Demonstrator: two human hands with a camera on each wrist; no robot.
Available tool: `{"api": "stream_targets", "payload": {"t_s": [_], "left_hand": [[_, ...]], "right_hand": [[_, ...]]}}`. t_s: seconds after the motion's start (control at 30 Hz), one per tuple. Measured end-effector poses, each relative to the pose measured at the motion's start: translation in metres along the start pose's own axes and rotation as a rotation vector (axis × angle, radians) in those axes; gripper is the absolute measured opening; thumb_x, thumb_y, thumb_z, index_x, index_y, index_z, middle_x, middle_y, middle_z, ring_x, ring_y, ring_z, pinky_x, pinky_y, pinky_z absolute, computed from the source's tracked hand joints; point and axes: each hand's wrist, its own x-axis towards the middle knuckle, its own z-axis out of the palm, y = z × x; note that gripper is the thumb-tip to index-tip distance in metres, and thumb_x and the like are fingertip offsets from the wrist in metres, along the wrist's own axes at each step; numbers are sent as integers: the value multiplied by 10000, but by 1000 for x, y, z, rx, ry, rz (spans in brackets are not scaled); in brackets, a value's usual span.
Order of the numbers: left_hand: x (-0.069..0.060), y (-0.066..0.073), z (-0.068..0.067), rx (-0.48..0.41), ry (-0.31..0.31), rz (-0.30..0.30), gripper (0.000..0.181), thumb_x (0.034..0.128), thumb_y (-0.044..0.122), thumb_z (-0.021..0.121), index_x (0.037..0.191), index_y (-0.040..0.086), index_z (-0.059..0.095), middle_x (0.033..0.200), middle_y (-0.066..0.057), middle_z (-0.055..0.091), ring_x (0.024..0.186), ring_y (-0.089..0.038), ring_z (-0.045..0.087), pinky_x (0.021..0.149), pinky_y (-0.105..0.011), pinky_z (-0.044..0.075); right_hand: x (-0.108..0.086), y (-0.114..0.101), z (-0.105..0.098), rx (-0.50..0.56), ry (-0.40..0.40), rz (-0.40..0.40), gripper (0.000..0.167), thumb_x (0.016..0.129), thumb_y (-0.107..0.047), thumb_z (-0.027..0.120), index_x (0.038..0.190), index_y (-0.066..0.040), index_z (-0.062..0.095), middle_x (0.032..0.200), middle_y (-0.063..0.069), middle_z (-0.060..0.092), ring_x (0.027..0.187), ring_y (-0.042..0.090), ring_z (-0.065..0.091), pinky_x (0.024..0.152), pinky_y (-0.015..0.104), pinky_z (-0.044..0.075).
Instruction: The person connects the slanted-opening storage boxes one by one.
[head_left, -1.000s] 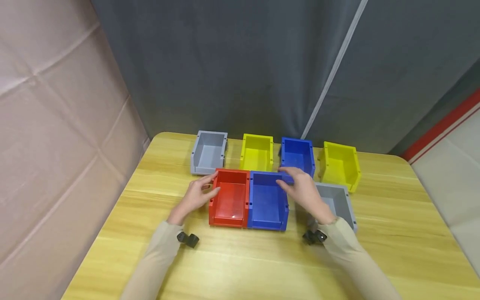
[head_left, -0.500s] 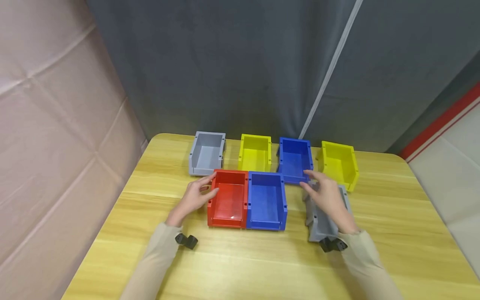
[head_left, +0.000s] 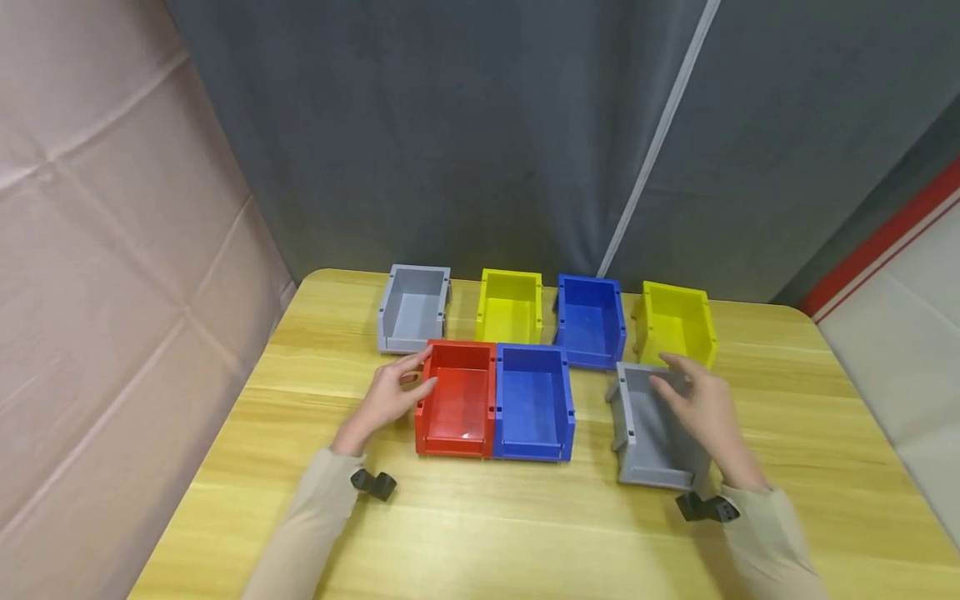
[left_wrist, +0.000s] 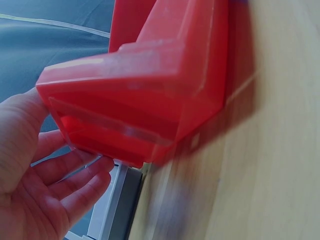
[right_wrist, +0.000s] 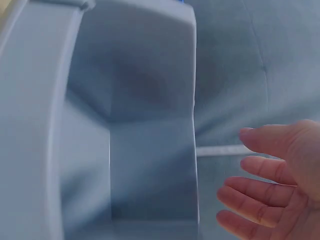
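Note:
A red bin [head_left: 460, 400] and a blue bin [head_left: 531, 404] stand side by side and touching at the middle of the table. My left hand [head_left: 390, 396] grips the red bin's left wall, the thumb at its rim; in the left wrist view, the fingers [left_wrist: 85, 175] lie along the outer side of that wall. Over a grey bin [head_left: 652, 450] at the right hovers my right hand [head_left: 705, 408], its fingers loosely bent and holding nothing. The right wrist view has the open hand [right_wrist: 270, 185] apart from the grey bin [right_wrist: 150, 165].
Behind them stand another grey bin [head_left: 415, 308], a yellow bin [head_left: 510, 304], a second blue bin [head_left: 591, 317] and a second yellow bin [head_left: 678, 321]. A dark curtain [head_left: 450, 150] hangs past the wooden table's [head_left: 480, 525] far edge.
My right hand has moved right, away from the front blue bin's right wall to above the grey bin. The left hand has stayed at the red bin.

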Motion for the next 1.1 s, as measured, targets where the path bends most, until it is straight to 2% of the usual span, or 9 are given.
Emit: {"api": "stream_targets", "payload": {"t_s": [0.23,0.5,0.67,0.83,0.9,1.0,1.1], "left_hand": [[-1,0,0,-3,4,-13,561,835,37,685,1346,-38,465,1322,-248,493,1094,-386,569,879,-383,528],[-1,1,-1,-5,10,-15,549,831,43,689,1334,-33,483,1320,-238,499,1094,-382,571,877,-383,529],[0,3,-1,6,13,-1,543,826,30,692,1323,-52,489,1303,-249,511,1086,-385,576,867,-383,533],[1,5,2,23,18,5,537,822,-16,682,1311,-97,475,1288,-285,505,1076,-416,571,860,-434,532],[2,4,3,22,20,9,532,821,-43,670,1304,-125,462,1281,-310,496,1067,-441,565,856,-471,527],[2,4,4,17,22,12,528,818,-68,659,1296,-149,451,1274,-332,487,1059,-465,558,853,-503,519],[1,4,3,19,17,-8,536,823,-36,671,1310,-115,462,1284,-302,499,1065,-434,568,865,-465,524]], "right_hand": [[-10,12,-14,-31,-38,122,369,834,-22,674,1169,96,574,1096,300,595,958,432,572,768,584,514],[-18,25,-19,-28,-12,146,331,820,3,676,1115,123,585,1071,316,590,901,445,587,704,557,538],[-23,32,-19,-10,-30,172,311,833,0,662,1103,135,587,1041,318,604,871,437,603,647,483,560],[-25,36,-18,-27,-67,218,300,857,-41,648,1111,109,591,971,296,632,850,410,618,629,450,574],[-25,36,-18,-46,-88,242,305,867,-65,642,1120,98,590,936,279,643,831,396,622,594,412,581],[-25,37,-18,-71,-103,252,313,864,-80,645,1114,101,595,879,263,656,775,379,630,525,292,544],[-25,36,-17,-79,-97,244,316,852,-81,652,1099,109,602,841,259,662,724,368,632,483,210,473]]}}
